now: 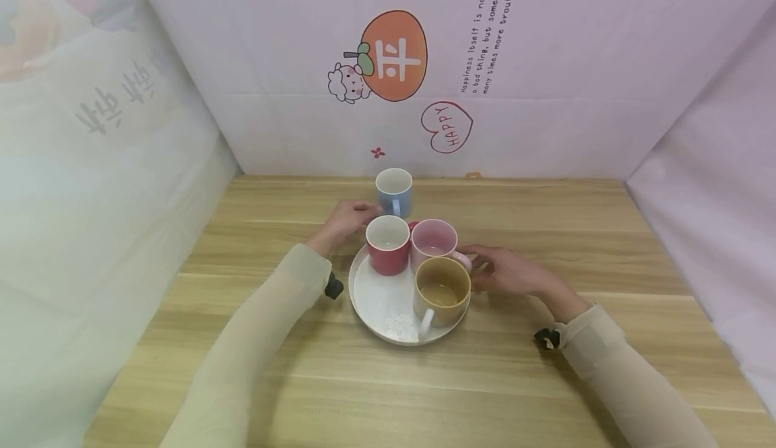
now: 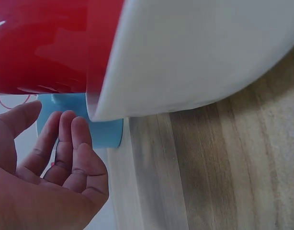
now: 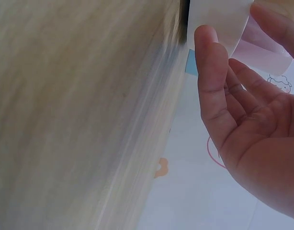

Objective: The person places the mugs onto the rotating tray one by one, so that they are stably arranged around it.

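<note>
A round white tray [image 1: 378,306] carries a red mug [image 1: 389,261], a pink mug [image 1: 424,254] and a tan mug [image 1: 445,313] with a white handle. Behind it stands a light blue mug [image 1: 405,200], its handle toward the front. My left hand [image 1: 348,220] is beside the blue mug at the tray's back left. In the left wrist view, the relaxed fingers [image 2: 65,139] overlap that mug and hold nothing. By the tray's right edge is my right hand [image 1: 506,269], near the pink mug's handle. Its loosely bent fingers [image 3: 214,81] overlap the tray's side in the right wrist view.
The wooden table [image 1: 291,380] extends around the tray. A printed white cloth [image 1: 291,118] stands behind its back edge, close behind the blue mug. More cloth hangs along the left and right sides.
</note>
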The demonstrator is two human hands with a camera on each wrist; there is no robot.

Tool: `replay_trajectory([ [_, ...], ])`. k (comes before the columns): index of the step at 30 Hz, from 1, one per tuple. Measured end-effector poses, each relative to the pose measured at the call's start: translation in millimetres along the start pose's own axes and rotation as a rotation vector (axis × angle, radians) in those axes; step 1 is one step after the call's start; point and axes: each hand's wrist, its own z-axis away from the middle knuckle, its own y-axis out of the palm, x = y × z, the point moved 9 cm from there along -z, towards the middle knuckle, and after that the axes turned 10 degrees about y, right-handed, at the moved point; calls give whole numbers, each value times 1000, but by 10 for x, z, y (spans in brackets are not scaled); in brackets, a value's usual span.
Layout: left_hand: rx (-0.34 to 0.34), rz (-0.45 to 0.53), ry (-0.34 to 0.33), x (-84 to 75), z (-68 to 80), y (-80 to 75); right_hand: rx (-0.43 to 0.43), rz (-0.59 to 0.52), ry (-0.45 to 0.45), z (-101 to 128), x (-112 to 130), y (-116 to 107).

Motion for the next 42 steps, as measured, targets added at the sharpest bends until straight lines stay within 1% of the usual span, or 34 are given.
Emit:
replay_trajectory([
  [5, 19, -7, -11, -11, -32, 25, -12, 8, -6, 6, 20, -12],
  [12, 33, -61, 11, -39, -97, 46, -6, 7, 9, 1, 23, -15],
  [19, 68, -23, -25, -53, -121, 85, 3, -5, -3, -7, 17, -11],
  [22, 80, -18, -25, -58, -134, 102, 1, 1, -6, -2, 14, -13],
  [29, 119, -79, 10, -100, -158, 156, 8, -4, 7, 8, 3, 1],
  [35, 149, -124, 0, -102, -190, 170, 2, -13, 6, 8, -5, 4],
  [39, 199, -176, 12, -120, -208, 200, 2, -17, 8, 5, -10, 5],
  [42, 229, -193, 21, -135, -211, 226, 4, -21, 7, 6, -12, 6],
])
